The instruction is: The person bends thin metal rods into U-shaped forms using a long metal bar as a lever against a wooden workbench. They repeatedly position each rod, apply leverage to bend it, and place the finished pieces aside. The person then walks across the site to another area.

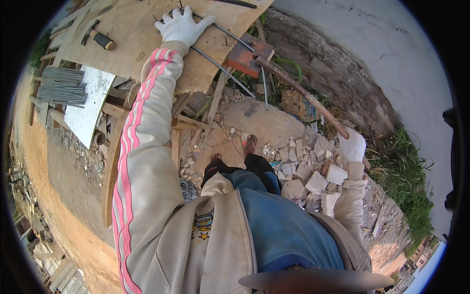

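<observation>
The left hand [183, 27] is lying wide across thin steel rods [223, 69] on plywood [134, 24]; the right hand [353, 145] is holding a rusty bar [308, 95]. A hammer [103, 40] is lying nearby; broken stones [316, 181] are crowding the feet [250, 144].

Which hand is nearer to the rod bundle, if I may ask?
The left. The left hand is spread over the board, above and right of the bundle in view; the right hand, much farther right, holds a bar.
</observation>
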The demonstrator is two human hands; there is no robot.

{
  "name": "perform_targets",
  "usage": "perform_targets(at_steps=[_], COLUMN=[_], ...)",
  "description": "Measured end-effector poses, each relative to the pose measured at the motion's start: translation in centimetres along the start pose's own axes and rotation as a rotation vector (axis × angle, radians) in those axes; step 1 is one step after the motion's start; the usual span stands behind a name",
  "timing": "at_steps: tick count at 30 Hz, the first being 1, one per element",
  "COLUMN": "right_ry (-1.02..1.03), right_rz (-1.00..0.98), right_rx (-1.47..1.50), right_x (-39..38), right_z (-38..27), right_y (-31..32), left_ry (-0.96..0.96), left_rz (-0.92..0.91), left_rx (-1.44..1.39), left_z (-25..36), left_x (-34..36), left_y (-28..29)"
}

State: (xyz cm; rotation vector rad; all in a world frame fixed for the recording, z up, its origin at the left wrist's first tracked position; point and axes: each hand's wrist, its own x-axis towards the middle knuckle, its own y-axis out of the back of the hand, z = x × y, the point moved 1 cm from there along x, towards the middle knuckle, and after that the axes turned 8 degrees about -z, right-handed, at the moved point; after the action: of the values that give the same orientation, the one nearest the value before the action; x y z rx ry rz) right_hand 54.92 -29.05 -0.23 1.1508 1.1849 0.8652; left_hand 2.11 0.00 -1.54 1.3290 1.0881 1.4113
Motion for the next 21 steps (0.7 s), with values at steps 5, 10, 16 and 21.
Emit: perform_targets(at_steps=[5, 10, 16, 21], right_ry=[-0.094, -0.128, -0.139, -0.232], right_rz=[0.016, 0.032, 0.069, 0.218], right_rx=[0.033, 0.094, 0.133, 0.128], right_x=[-6.1, -9.8, -10.4, -13.5], right_z=[-3.0, -4.9, -5.3, -8.3], right_y=[-1.1, -1.2, -1.1, -2.9], left_ry=[0.002, -0.029, -0.057, -0.055], left_rz=[0.041, 0.033, -0.057, -0.063], left_rx=[-0.012, -0.024, -0.038, -0.067], left_z=[0.0, 0.0, -0.1, 0.0], left_x=[0.1, 0.4, 0.5, 0.1], left_y=[-0.5, -0.3, 0.0, 0.5])
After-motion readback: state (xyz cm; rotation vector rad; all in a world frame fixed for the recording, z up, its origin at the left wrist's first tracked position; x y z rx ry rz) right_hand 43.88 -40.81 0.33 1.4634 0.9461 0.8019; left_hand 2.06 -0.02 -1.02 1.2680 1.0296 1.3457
